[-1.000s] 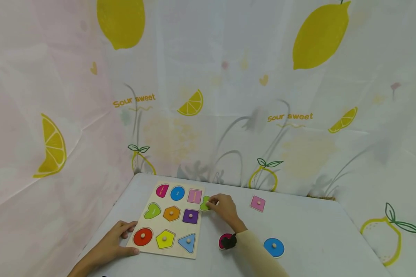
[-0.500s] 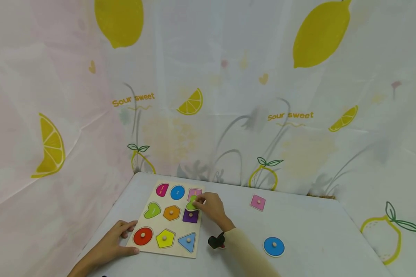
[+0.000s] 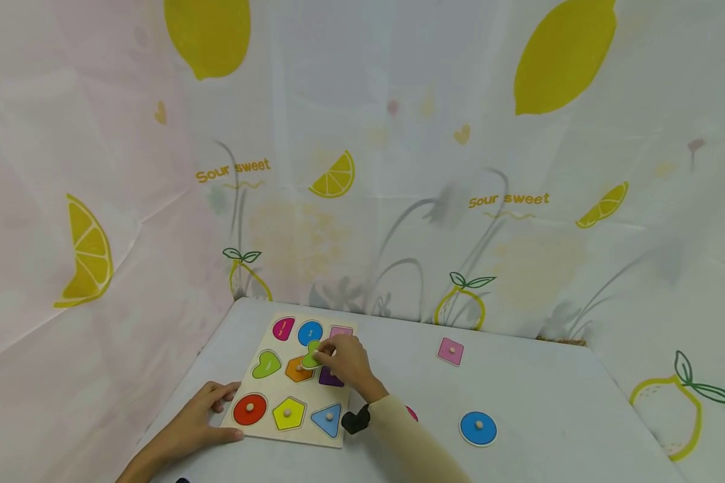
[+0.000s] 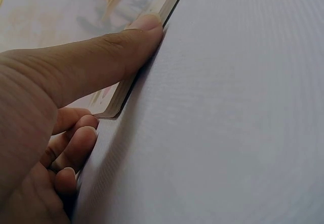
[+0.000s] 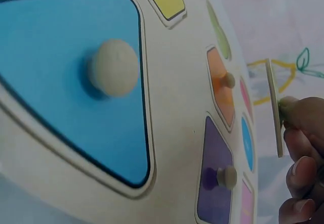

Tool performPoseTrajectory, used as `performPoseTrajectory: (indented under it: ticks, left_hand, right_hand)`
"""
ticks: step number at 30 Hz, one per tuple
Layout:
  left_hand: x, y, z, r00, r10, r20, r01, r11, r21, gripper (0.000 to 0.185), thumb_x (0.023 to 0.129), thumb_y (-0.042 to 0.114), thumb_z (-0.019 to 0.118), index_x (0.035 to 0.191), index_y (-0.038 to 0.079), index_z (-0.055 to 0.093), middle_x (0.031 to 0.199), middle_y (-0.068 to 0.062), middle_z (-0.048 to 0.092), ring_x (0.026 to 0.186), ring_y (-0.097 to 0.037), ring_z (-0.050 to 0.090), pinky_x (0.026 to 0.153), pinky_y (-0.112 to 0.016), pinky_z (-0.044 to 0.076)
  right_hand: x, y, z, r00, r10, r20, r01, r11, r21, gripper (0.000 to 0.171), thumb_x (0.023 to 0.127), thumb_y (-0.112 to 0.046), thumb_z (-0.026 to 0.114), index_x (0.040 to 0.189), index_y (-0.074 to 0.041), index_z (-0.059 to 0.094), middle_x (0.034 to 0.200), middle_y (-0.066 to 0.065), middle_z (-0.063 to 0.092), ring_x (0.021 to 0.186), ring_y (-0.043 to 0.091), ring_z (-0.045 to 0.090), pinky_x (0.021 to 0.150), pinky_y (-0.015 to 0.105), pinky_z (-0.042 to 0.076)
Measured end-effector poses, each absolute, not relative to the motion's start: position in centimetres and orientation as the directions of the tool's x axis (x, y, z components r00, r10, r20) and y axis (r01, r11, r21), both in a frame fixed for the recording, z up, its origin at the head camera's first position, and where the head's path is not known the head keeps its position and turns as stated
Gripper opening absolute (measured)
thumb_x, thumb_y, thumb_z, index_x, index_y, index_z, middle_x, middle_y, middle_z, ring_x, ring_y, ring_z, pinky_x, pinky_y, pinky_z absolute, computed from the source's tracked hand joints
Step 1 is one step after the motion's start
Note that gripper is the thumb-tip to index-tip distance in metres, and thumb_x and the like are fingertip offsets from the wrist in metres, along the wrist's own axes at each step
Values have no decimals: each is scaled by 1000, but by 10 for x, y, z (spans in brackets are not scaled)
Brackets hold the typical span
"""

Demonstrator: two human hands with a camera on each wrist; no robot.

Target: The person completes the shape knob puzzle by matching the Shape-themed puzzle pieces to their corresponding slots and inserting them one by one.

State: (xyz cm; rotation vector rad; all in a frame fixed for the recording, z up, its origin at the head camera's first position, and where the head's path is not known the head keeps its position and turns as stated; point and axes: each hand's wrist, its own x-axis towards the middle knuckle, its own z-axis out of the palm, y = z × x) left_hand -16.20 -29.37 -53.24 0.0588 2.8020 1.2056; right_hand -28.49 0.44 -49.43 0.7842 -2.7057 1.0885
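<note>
R hand (image 3: 346, 362) pinches flat green wooden heart piece (image 3: 311, 355) w/ fingertips, above orange hexagon at board centre. L hand (image 3: 195, 424), fingers relaxed, presses wooden shape-puzzle board (image 3: 260, 429) at its 8 o'clock corner.

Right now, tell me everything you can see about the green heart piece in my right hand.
The green heart piece is a flat, thin, light green shape, apparently painted wood. The right hand pinches it by the fingertips and holds it above the puzzle board, over the middle row near the orange hexagon. In the right wrist view it shows edge-on as a thin pale slab, clear of the board. Its knob is hidden by the fingers.
</note>
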Motion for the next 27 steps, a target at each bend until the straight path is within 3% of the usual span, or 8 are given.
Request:
performPoseTrajectory:
  ticks: [9,27]
  left_hand:
    - [-161,-294,-534,-996,64,-67,-3,695,719,99,64,37,98,146,2,54,111,-3,48,99,-20,42,79,-28,40]
    - [-162,-295,-532,-994,89,-57,21,693,721,97,67,38,97,146,2,54,111,-4,48,99,-20,43,78,-27,41]
  right_hand:
    - [-278,-25,-494,-833,-454,318,-550,605,-576,12,94,-25,78,91,-13,81,68,-13,60,63,-1,46,55,17,40]
    - [-277,-63,-496,-875,-437,210,-468,649,-600,15,93,-28,78,95,-13,82,68,-13,59,63,1,48,57,17,41]
